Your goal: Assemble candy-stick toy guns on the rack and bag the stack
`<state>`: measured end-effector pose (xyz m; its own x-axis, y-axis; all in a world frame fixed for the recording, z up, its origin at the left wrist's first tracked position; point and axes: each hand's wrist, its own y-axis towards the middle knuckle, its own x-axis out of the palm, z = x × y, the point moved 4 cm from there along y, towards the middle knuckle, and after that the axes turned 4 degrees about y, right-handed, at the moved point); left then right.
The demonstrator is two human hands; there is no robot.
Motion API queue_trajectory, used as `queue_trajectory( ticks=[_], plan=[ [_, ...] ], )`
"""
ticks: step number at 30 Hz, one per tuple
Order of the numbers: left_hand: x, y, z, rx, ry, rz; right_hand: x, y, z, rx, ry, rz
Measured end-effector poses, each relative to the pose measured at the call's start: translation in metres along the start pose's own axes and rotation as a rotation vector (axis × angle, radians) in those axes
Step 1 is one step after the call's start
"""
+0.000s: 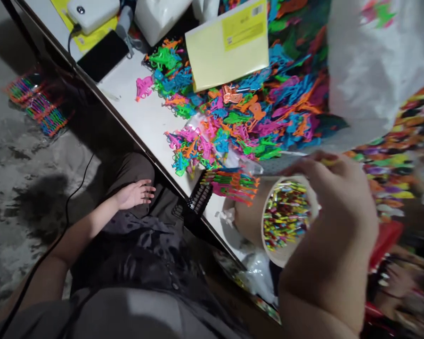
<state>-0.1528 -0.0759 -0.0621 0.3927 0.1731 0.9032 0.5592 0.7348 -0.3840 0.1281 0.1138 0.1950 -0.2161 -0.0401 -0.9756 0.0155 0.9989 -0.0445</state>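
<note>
My left hand [136,194] rests on my knee with its fingers stretched out and nothing in it. At the right, my right hand [334,181] reaches past the rim of a pale round tub [249,214]; its fingers are bent, blurred and partly hidden, so any hold is unclear. Thin yellow, red and green sticks [286,212] fill the tub. Left of it, a black slotted rack [199,200] stands at the table edge, with a row of orange, green and pink plastic pieces [238,184] beside it. A heap of bright plastic pieces [254,113] spreads over the white table [130,110].
A yellow-labelled cardboard sheet [229,52] lies on the heap. A black phone [102,55] and a white device with a cable [93,14] occupy the far left corner. White plastic sheeting [371,80] covers the right. Bundled colourful pieces [40,103] lie on the floor.
</note>
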Motion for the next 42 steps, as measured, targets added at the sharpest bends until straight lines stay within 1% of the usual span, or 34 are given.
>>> queue_trajectory(
  ticks=[1, 2, 3, 5, 6, 7, 9, 11, 12, 14, 16, 18, 20, 21, 22, 23, 24, 25, 26, 28, 29, 30, 31, 32, 33, 35, 36, 38, 40, 42],
  plan=[
    [0.000, 0.002, 0.001, -0.021, -0.011, -0.017, 0.011, 0.020, -0.023, -0.030, 0.032, -0.054],
    [-0.001, 0.005, 0.001, -0.040, -0.023, -0.036, 0.024, 0.039, -0.049, -0.092, -0.024, -0.066],
    [-0.002, 0.007, 0.002, -0.054, -0.036, -0.054, 0.039, 0.058, -0.075, -0.161, -0.132, -0.085],
    [-0.005, 0.009, 0.003, -0.073, -0.063, -0.080, 0.079, 0.091, -0.121, -0.328, -0.278, -0.184],
    [-0.006, 0.009, 0.003, -0.079, -0.075, -0.086, 0.101, 0.105, -0.136, -0.365, -0.354, -0.242],
    [-0.007, 0.009, 0.004, -0.084, -0.086, -0.090, 0.121, 0.117, -0.148, -0.409, -0.424, -0.283],
    [-0.008, 0.008, 0.005, -0.090, -0.101, -0.092, 0.156, 0.136, -0.162, -0.480, -0.531, -0.325],
    [-0.008, 0.006, 0.007, -0.094, -0.112, -0.095, 0.178, 0.146, -0.168, -0.530, -0.577, -0.317],
    [-0.008, 0.005, 0.008, -0.097, -0.115, -0.096, 0.184, 0.149, -0.169, -0.546, -0.578, -0.306],
    [-0.009, 0.004, 0.011, -0.103, -0.116, -0.098, 0.185, 0.152, -0.170, -0.556, -0.553, -0.286],
    [-0.010, 0.004, 0.012, -0.110, -0.103, -0.097, 0.172, 0.151, -0.169, -0.546, -0.515, -0.289],
    [-0.011, 0.004, 0.013, -0.112, -0.067, -0.078, 0.148, 0.144, -0.169, -0.512, -0.475, -0.298],
    [-0.006, 0.004, 0.012, -0.090, 0.026, -0.026, 0.114, 0.127, -0.168, -0.474, -0.430, -0.255],
    [0.000, 0.004, 0.012, -0.038, 0.099, 0.018, 0.097, 0.113, -0.167, -0.456, -0.400, -0.211],
    [0.011, 0.003, 0.014, 0.045, 0.180, 0.059, 0.082, 0.095, -0.165, -0.444, -0.363, -0.159],
    [0.026, 0.002, 0.015, 0.153, 0.258, 0.093, 0.070, 0.072, -0.164, -0.439, -0.317, -0.108],
    [0.045, -0.001, 0.017, 0.285, 0.326, 0.125, 0.064, 0.045, -0.162, -0.440, -0.267, -0.068],
    [0.067, -0.004, 0.018, 0.410, 0.365, 0.138, 0.063, 0.016, -0.160, -0.452, -0.210, -0.044],
    [0.089, -0.007, 0.017, 0.518, 0.385, 0.163, 0.068, -0.015, -0.157, -0.464, -0.151, -0.044],
    [0.124, -0.015, 0.015, 0.721, 0.375, 0.308, 0.090, -0.077, -0.150, -0.486, -0.005, -0.124],
    [0.135, -0.019, 0.012, 0.788, 0.346, 0.401, 0.103, -0.106, -0.147, -0.511, 0.090, -0.177],
    [0.143, -0.023, 0.008, 0.823, 0.317, 0.484, 0.114, -0.131, -0.142, -0.516, 0.170, -0.218],
    [0.146, -0.026, 0.003, 0.832, 0.297, 0.546, 0.123, -0.152, -0.135, -0.509, 0.240, -0.262],
    [0.147, -0.028, -0.002, 0.820, 0.292, 0.580, 0.129, -0.169, -0.128, -0.498, 0.312, -0.307],
    [0.146, -0.030, -0.007, 0.796, 0.306, 0.588, 0.131, -0.182, -0.119, -0.471, 0.386, -0.344],
    [0.142, -0.034, -0.016, 0.742, 0.391, 0.571, 0.126, -0.196, -0.097, -0.398, 0.553, -0.390],
    [0.139, -0.037, -0.020, 0.712, 0.449, 0.567, 0.122, -0.199, -0.085, -0.361, 0.639, -0.389],
    [0.136, -0.041, -0.025, 0.652, 0.588, 0.589, 0.111, -0.200, -0.061, -0.299, 0.772, -0.345],
    [0.135, -0.045, -0.028, 0.624, 0.760, 0.616, 0.101, -0.198, -0.041, -0.264, 0.831, -0.274],
    [0.136, -0.046, -0.032, 0.618, 0.926, 0.602, 0.095, -0.196, -0.028, -0.240, 0.839, -0.220]
  ],
)
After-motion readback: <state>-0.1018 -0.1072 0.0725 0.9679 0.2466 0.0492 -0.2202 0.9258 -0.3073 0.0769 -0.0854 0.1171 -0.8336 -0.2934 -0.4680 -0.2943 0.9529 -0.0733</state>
